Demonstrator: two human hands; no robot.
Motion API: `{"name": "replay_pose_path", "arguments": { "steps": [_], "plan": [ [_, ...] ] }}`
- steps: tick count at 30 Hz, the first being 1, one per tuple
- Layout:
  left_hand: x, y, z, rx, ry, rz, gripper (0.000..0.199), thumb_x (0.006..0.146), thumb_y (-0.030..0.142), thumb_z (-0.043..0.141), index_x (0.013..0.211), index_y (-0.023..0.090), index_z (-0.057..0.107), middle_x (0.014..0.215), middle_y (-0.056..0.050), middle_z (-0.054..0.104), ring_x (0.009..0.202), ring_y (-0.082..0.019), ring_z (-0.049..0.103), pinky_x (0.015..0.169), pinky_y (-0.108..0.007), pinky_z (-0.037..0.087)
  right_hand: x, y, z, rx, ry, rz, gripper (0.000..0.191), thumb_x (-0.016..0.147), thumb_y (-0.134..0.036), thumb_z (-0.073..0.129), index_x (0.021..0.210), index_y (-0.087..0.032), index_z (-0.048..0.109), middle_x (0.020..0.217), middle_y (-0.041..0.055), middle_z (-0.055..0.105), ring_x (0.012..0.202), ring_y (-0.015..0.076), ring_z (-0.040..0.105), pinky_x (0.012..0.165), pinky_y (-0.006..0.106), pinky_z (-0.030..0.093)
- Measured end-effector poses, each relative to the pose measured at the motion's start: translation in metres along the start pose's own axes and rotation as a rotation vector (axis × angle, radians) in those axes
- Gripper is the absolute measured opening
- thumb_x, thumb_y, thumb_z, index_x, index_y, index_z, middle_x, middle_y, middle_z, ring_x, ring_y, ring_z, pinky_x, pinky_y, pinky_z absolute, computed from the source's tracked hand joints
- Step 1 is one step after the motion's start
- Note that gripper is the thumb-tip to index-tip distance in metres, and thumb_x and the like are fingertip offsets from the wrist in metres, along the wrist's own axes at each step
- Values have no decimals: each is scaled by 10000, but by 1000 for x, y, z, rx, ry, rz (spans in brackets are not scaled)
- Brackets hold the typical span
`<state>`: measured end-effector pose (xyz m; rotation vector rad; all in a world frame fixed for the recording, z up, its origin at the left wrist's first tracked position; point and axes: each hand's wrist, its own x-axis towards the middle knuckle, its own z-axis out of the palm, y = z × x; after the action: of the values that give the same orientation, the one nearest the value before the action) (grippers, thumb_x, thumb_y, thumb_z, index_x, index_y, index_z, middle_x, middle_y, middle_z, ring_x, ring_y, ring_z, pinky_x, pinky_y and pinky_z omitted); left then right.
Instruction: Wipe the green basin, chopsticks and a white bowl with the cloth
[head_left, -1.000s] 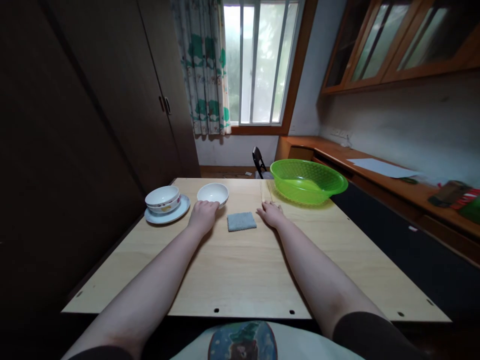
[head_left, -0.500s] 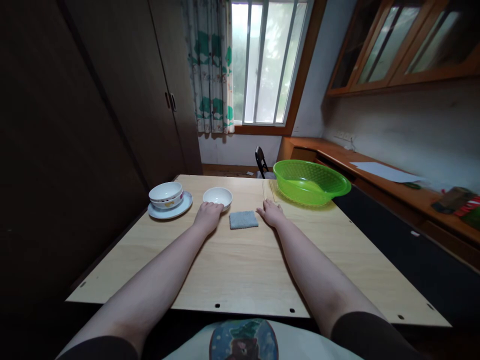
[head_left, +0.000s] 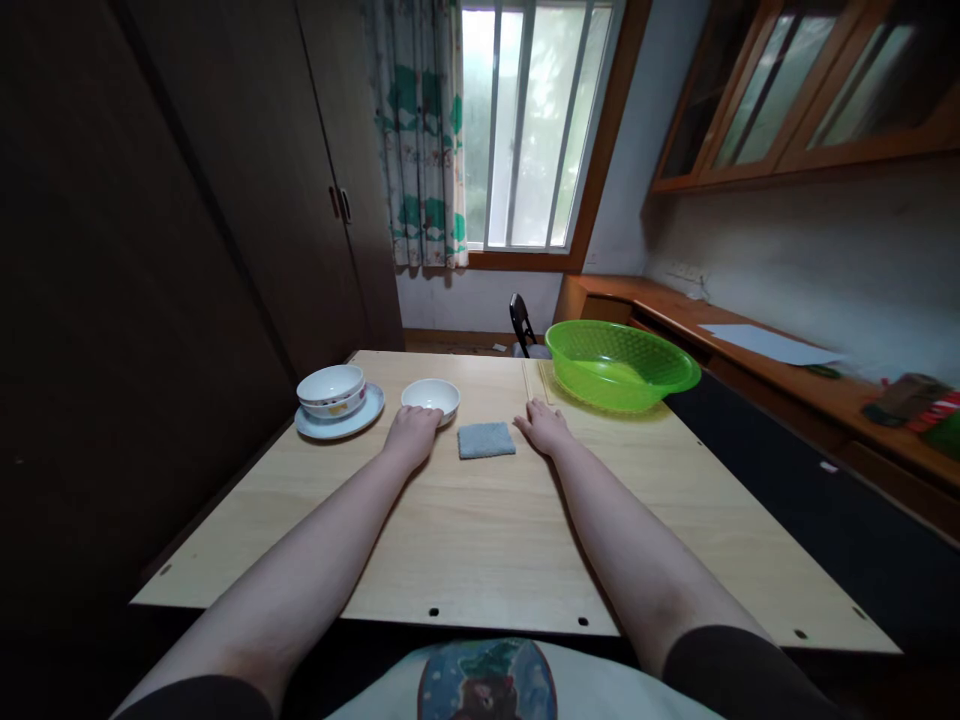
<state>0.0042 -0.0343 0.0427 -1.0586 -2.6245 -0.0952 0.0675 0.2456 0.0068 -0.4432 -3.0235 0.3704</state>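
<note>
My left hand [head_left: 412, 437] is closed on the near rim of a white bowl [head_left: 430, 393] that stands upright on the table. The far side and inside of this bowl show. My right hand [head_left: 546, 428] rests palm down on the tabletop, thumb spread to the side, at the near ends of thin pale sticks that look like chopsticks [head_left: 527, 380]. Between my hands lies a folded grey-blue cloth [head_left: 486, 441], touched by neither. Further left, stacked white bowls [head_left: 330, 385] with coloured marks sit on a pale plate [head_left: 369, 412].
A large green plastic basin [head_left: 622, 375] stands at the table's far right corner. The light wooden table [head_left: 480, 540] has small dark holes along its near edge. Behind it is a black folding chair [head_left: 520, 318]. A desk [head_left: 720, 350] with papers runs along the right wall.
My left hand and the bowl in it have shifted slightly to the left. The right hand, cloth, stacked bowls and basin stay in place.
</note>
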Motion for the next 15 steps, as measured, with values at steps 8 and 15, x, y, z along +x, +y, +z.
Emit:
{"name": "replay_pose_path", "arguments": {
  "steps": [8, 15],
  "plan": [
    [0, -1, 0, -29, -34, -36, 278, 902, 191, 377, 922, 186, 654, 927, -117, 703, 902, -267, 620, 797, -378, 367, -12, -22, -11, -2, 124, -157, 555, 936, -425, 410, 1397, -115, 410, 1412, 161, 470, 1294, 274, 426, 1063, 385, 283],
    [0, -6, 7, -264, 146, -218, 324, 903, 371, 432, 1083, 218, 654, 1152, -129, 652, 1179, -288, 513, 1014, -434, 332, -27, -53, -1, 64, 32, -397, 638, 884, -473, 507, 1414, -135, 399, 1337, 151, 546, 1218, 275, 492, 1015, 363, 339]
  ]
}}
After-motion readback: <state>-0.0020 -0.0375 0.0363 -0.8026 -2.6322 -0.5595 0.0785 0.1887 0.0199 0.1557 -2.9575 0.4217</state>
